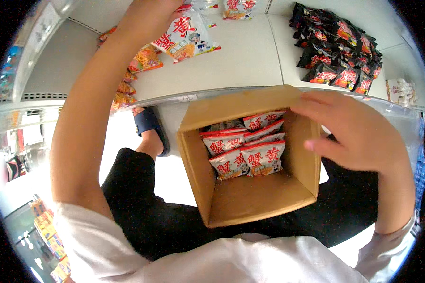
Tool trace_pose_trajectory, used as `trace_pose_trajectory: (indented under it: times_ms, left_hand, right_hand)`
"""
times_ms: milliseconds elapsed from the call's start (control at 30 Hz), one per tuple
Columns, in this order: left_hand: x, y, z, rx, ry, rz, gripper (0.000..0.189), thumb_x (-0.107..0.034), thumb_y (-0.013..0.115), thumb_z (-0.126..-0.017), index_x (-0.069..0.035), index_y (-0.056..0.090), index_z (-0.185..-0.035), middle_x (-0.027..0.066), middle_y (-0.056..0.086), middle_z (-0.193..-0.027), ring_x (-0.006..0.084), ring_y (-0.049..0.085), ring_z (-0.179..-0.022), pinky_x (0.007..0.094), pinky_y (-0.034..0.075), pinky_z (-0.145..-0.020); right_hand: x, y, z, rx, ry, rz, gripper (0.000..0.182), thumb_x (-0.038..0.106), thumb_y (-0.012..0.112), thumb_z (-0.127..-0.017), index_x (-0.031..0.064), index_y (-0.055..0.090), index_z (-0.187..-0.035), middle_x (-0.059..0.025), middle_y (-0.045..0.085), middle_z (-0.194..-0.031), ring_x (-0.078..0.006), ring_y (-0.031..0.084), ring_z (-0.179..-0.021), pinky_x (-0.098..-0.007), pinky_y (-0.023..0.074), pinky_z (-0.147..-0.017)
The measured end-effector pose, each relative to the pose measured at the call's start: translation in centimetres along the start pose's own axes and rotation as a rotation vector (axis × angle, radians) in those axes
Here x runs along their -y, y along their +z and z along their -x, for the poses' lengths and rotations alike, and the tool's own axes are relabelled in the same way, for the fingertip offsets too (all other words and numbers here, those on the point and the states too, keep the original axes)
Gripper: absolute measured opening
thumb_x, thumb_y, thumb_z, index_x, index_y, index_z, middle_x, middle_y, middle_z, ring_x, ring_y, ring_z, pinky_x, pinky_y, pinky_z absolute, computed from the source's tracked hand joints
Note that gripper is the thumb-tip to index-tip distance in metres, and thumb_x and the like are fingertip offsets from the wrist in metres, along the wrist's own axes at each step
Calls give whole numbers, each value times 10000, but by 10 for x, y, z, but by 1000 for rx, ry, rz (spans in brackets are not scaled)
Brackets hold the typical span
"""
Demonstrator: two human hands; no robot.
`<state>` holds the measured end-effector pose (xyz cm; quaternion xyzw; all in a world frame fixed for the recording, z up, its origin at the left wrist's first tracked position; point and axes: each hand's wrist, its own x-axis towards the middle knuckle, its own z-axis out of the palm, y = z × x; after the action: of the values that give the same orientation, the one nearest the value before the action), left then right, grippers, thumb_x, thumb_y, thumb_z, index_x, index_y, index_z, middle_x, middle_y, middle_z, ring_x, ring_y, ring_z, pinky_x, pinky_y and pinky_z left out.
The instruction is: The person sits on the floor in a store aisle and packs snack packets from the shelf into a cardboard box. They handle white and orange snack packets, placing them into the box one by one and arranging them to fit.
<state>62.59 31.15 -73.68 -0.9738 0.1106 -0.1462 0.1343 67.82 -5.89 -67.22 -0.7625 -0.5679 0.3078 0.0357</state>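
My left hand (154, 21) reaches up to the shelf at the top edge of the view and grips a white snack bag (189, 39) with red lettering. Some of its fingers are cut off by the frame. An uncovered cardboard box (262, 198) sits between my legs, tilted towards me. Inside stand several matching white and red snack bags (262, 159), stacked in rows against the far side. My right hand (354, 131), slightly blurred, is at the box's far right corner. Its fingers are spread and the thumb lies across the right wall; nothing is seen in its grasp.
Along the white shelf (241, 60), orange snack bags (145, 60) lie at left and a pile of black snack bags (340, 49) at right. Another white bag (239, 9) stands farther back. My sandalled foot (150, 131) is below the shelf edge. Goods (49, 230) line the lower left.
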Motion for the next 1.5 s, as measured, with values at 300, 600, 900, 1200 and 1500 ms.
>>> trace_pose_trajectory:
  times_ms: [300, 600, 900, 1200, 1500]
  left_hand:
    - [-64, -113, 44, -164, -278, 108, 164, -164, 732, -829, -15, 671, -798, 115, 645, -870, 372, 608, -905, 494, 476, -784]
    - [-154, -172, 74, -178, -381, 349, 130, -67, 778, -737, -26, 658, -763, 71, 627, -825, 309, 580, -911, 441, 404, -838]
    - [-159, -161, 80, -124, -359, 438, 194, -103, 794, -754, 23, 651, -789, 126, 593, -827, 328, 557, -847, 431, 440, -756]
    - [-140, -148, 92, -128, -526, 465, 215, -135, 754, -868, 45, 639, -835, 165, 619, -850, 349, 593, -752, 392, 470, -670]
    - [-139, -142, 87, -233, -565, 450, 230, -163, 744, -884, 37, 641, -836, 163, 578, -804, 335, 584, -682, 388, 455, -623]
  right_hand:
    - [-5, 29, -40, -504, -196, -180, 453, 274, 709, -874, -15, 629, -1214, -259, 691, -1051, -433, 662, -1025, -480, 531, -923]
    - [40, 36, -32, -257, -200, -619, 549, 159, 854, -774, -3, 508, -1169, -177, 680, -1031, -235, 687, -964, -372, 559, -831]
    - [53, 62, -33, -155, -124, -647, 618, 148, 854, -761, -23, 476, -1219, -224, 677, -1147, -296, 685, -1073, -390, 541, -918]
    - [38, 111, -39, -1, 67, -505, 663, 289, 761, -769, -49, 495, -1273, -294, 690, -1069, -467, 666, -1037, -475, 521, -938]
    - [5, 216, -86, 358, 601, -1090, 328, 205, 732, -838, 75, 653, -1129, -50, 660, -872, -162, 592, -687, -323, 473, -561]
